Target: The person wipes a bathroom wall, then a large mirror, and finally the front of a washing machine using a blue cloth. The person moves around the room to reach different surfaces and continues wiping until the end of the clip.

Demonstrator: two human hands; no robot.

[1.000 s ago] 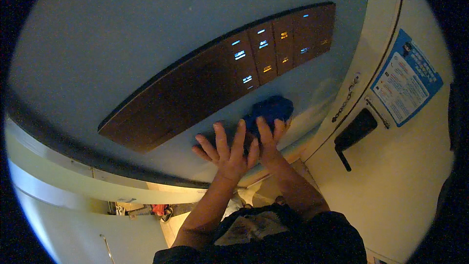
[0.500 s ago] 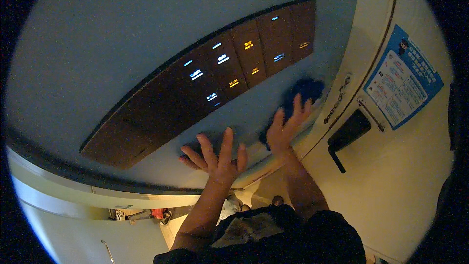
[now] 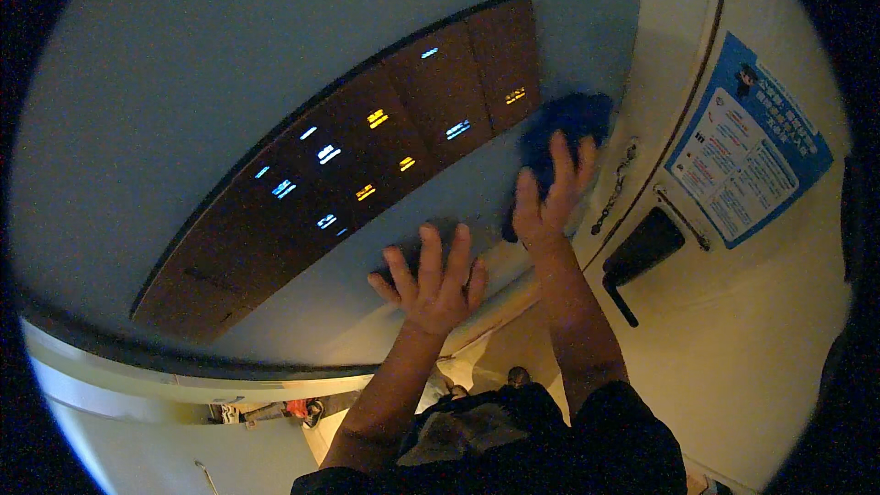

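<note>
Pressing blue cloth (image 3: 564, 128), right hand (image 3: 547, 206) nears blue-bordered label (image 3: 747, 151).

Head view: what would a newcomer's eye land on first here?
First the dark brown control panel with small blue and amber lights, running diagonally across the pale wall. Then the right hand pressing a blue cloth by the panel's right end, and the left hand spread flat on the wall below it.

blue cloth (image 3: 568, 133), crumpled, flat against wall

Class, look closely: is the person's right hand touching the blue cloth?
Touching. The head view shows the right hand pressed flat over the blue cloth, fingers overlapping it.
</note>
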